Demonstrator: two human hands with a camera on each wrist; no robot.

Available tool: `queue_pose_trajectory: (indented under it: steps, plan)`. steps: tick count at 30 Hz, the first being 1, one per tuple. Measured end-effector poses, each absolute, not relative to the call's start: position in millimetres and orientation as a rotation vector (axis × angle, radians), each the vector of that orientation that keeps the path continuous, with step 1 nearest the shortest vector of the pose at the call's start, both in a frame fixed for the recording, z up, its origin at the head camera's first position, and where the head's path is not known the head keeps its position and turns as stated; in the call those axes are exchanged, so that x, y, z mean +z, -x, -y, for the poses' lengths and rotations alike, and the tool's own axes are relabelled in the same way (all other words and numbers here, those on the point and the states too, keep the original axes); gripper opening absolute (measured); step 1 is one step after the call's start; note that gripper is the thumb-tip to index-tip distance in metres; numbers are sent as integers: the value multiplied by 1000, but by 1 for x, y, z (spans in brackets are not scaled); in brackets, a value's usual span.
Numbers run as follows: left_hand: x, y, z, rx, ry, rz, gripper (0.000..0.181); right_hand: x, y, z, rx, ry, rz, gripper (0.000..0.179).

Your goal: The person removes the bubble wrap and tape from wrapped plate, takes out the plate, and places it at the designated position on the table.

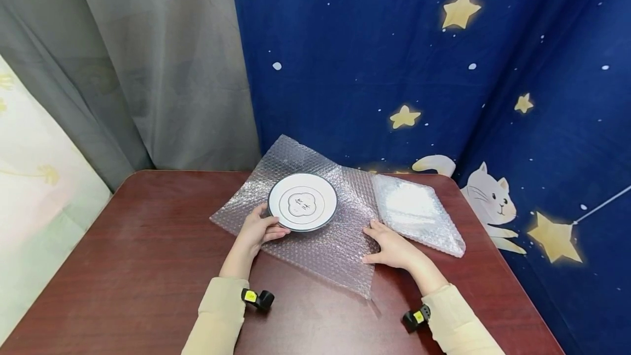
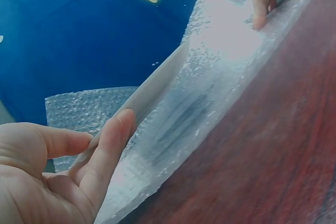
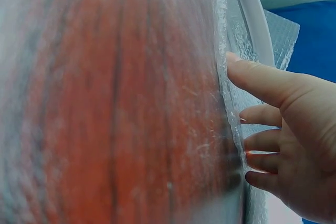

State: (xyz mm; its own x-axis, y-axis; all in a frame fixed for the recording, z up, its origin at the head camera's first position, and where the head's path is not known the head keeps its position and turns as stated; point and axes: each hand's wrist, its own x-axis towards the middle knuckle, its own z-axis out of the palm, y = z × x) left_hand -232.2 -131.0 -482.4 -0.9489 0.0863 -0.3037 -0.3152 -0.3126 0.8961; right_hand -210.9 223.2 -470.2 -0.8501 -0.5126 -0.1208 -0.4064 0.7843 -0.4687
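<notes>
A white plate with a dark rim and a small drawing at its centre is over a sheet of clear bubble wrap. My left hand pinches the plate's near left edge between thumb and fingers. From the left wrist view, the plate appears edge-on, with its near side raised off the wrap. My right hand rests on the sheet's right part, fingers spread. In the right wrist view its thumb touches the wrap's edge, and the other fingertips lie against the sheet.
A flat bundle in bubble wrap lies right of the sheet, just beyond my right hand; glare hides its contents. Everything lies on a dark red wooden table. Grey and blue curtains hang behind its far edge.
</notes>
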Motion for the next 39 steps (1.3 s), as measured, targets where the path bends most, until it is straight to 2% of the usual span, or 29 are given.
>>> queue_pose_trajectory:
  steps: [20,35,39]
  plan:
    - [-469,230,165,2431,347,-1649,70,-472,211,-225,-646,703,-2729,80]
    - [-456,225,194,2509,409,-1684,58,-472,211,-225,-672,697,-2719,79]
    - [-450,221,203,2532,412,-1700,61,-472,211,-225,-665,695,-2719,79]
